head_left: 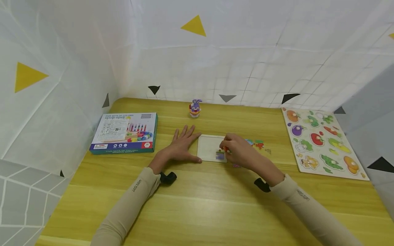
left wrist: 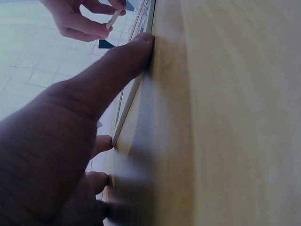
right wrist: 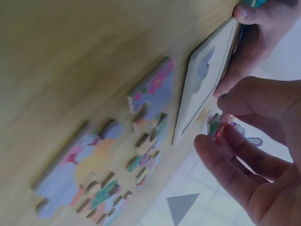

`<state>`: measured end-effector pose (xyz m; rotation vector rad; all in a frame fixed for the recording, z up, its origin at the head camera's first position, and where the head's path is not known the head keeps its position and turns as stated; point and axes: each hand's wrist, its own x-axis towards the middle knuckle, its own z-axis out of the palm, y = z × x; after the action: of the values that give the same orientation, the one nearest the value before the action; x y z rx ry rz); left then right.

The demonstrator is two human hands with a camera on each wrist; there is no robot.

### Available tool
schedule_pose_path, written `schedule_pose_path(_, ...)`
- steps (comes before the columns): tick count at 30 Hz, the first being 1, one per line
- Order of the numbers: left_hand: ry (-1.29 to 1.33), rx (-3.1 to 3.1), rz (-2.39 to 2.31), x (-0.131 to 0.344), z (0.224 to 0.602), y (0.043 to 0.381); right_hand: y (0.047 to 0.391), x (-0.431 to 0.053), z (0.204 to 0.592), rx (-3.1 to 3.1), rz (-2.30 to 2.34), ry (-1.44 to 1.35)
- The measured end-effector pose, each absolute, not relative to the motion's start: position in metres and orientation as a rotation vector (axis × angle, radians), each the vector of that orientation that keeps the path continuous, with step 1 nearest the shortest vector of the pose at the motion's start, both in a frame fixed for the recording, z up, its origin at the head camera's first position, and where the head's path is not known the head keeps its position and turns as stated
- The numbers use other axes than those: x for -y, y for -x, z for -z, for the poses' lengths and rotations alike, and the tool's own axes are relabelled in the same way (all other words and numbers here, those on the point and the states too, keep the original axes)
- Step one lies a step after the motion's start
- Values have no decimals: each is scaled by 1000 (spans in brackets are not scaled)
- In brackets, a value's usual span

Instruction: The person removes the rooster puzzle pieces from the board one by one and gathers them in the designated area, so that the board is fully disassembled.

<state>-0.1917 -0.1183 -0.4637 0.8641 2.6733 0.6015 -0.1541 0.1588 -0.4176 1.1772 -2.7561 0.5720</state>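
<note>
A shallow white puzzle tray (head_left: 206, 145) lies on the table between the two hands. My left hand (head_left: 181, 146) rests with spread fingers at its left side, the thumb and a fingertip touching the frame. One purple puzzle piece (head_left: 220, 155) sits inside, toward the tray's lower right. Over the tray's right edge, my right hand (head_left: 239, 150) pinches a small puzzle piece (right wrist: 215, 125) with green and red on it between thumb and fingers. Several loose pieces lie on the table to the right, among them a purple one with pink flowers (right wrist: 157, 92) in the right wrist view.
A boxed bead set (head_left: 143, 124) lies at the left. Behind the tray stands a purple rabbit figure (head_left: 195, 108). At the right is a knobbed vegetable puzzle board (head_left: 315, 152). White sheeting (head_left: 172, 68) with triangles encloses the back and sides.
</note>
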Motion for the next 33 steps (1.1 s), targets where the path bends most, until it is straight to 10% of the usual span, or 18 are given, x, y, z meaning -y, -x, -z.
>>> schedule_pose_path(33,-874,-2663,-619,120,463,192,144,-182,413,2815,-525,-1125)
